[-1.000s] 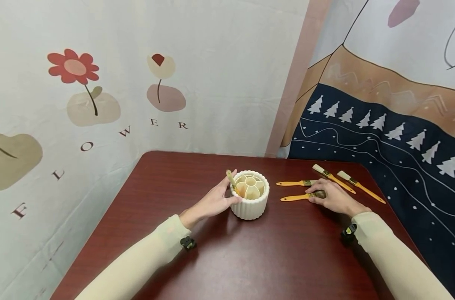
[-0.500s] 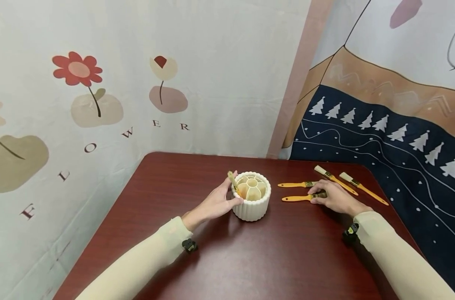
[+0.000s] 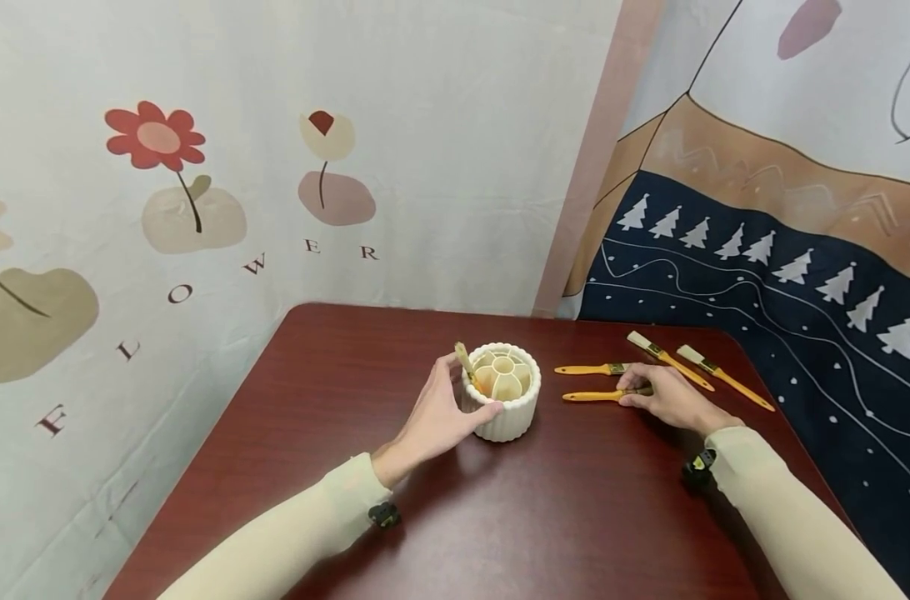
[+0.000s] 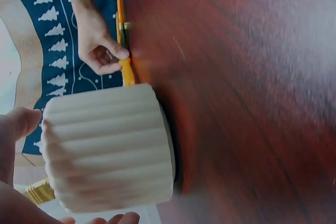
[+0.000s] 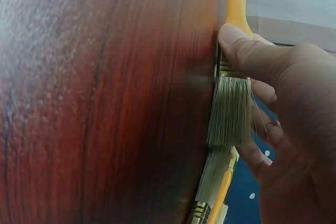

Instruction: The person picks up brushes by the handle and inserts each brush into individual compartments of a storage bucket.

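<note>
On the left, behind the white pot (image 3: 518,419), hangs a pale cloth with flowers (image 3: 425,167). The left hand (image 3: 437,415) is just left of the pot. It is spread wide around that side, with the thumb reaching across the front. It is hard to tell how firmly it touches. Inside the pot, walls make little slots, and one brush (image 3: 465,362) stands in a slot on the left side, leaning, bristles up.

To the right of the pot is the flat brush (image 3: 590,397) that the right hand (image 3: 665,396) pinches near its metal band. The brush is long from left to right. Its orange handle end points at the pot, and its bristles point away from it. The right hand is the nearer one to this brush; the left is on the pot's far side. Whether the brush is lifted off the table (image 3: 530,517) cannot be told.

Just behind it, also right of the pot, a second brush (image 3: 582,369) lies almost side by side with it, close to the fingers. Farther right of the pot, past the hand, two slanting brushes (image 3: 728,380) lie with pale bristles pointing back and left, before a dark cloth with trees (image 3: 725,271).
</note>
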Demonstrator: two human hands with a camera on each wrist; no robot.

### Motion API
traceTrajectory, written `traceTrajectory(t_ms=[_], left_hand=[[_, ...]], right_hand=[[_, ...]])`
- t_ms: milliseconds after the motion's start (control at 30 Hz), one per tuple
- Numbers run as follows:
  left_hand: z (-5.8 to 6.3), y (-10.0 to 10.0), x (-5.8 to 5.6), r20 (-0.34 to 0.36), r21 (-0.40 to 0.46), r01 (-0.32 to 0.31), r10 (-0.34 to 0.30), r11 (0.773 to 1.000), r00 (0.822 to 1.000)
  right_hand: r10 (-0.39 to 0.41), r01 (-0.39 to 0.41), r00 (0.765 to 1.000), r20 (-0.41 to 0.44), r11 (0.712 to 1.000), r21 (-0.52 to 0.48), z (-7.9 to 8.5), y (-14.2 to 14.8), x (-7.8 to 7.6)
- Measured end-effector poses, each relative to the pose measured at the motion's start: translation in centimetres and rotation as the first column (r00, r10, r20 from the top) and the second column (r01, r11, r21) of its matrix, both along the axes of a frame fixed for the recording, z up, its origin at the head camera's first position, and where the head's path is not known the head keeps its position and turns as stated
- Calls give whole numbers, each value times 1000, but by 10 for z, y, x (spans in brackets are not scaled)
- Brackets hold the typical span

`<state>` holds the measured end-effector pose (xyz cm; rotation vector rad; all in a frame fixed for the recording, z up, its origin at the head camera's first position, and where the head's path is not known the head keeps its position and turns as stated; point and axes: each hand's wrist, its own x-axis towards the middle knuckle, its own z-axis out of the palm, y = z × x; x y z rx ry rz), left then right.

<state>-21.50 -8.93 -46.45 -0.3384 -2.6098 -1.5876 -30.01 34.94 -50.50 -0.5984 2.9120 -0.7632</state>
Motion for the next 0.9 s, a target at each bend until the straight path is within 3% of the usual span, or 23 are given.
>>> traceTrajectory(t_ms=[300, 900], left_hand=[[-3, 3, 1, -36, -50, -47, 46, 998, 998], [-2, 2, 3, -47, -117, -42, 37, 992, 998]], right_hand=[[-16, 15, 1000, -20, 998, -63, 8, -9, 7], [-137, 113, 985, -105, 972, -208, 35, -31, 38]])
